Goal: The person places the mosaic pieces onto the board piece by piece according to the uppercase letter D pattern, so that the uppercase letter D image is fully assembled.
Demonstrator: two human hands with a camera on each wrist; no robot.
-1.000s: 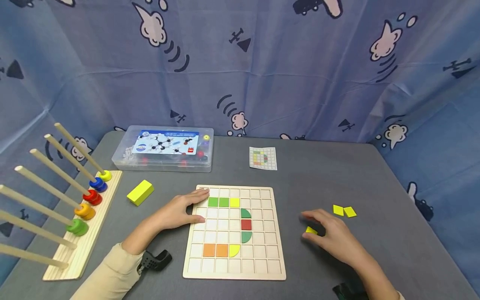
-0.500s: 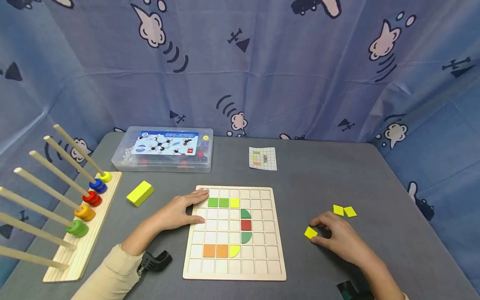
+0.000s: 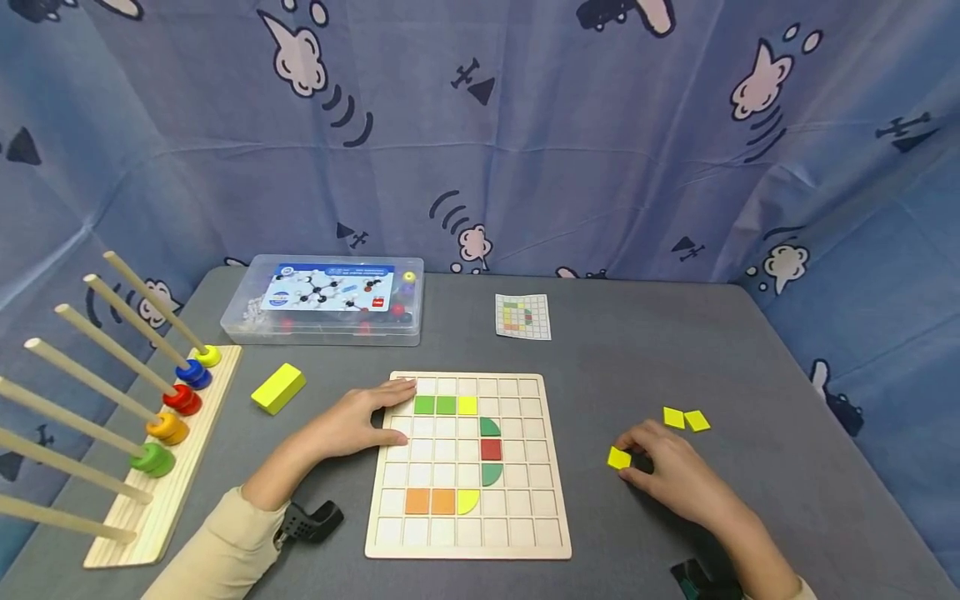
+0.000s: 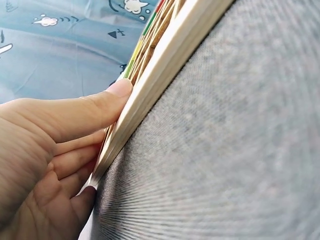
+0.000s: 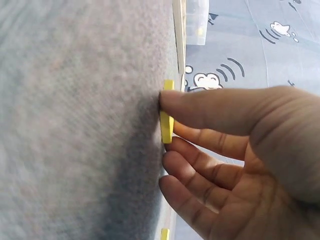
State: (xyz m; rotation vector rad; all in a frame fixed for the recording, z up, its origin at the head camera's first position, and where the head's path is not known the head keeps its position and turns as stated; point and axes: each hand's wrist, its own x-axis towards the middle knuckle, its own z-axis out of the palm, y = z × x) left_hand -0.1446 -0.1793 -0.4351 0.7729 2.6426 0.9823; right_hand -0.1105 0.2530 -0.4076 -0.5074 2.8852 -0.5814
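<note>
A square wooden grid board (image 3: 517, 500) lies flat on the table with green, yellow, red and orange tiles in some of its cells. My left hand (image 3: 352, 427) rests on its left side, and in the left wrist view the thumb (image 4: 95, 107) touches the board's edge (image 4: 145, 95). To the right of the board, my right hand (image 3: 678, 471) pinches a yellow square tile (image 3: 618, 458) between thumb and forefinger, at the tabletop. The right wrist view shows this tile (image 5: 167, 127) edge-on, partly covered by the thumb. Two more yellow tiles (image 3: 685, 419) lie just beyond that hand.
A small printed grid card (image 3: 522, 317) lies behind the board. At the back left is a clear plastic case (image 3: 322, 325). A yellow block (image 3: 278, 388) and a wooden peg rack (image 3: 180, 483) with coloured rings stand on the left. A blue patterned cloth (image 3: 585, 167) hangs behind.
My right hand shifted slightly right, then its thumb and forefinger came to the yellow tile's near side and took hold of it. The left hand stays on the board.
</note>
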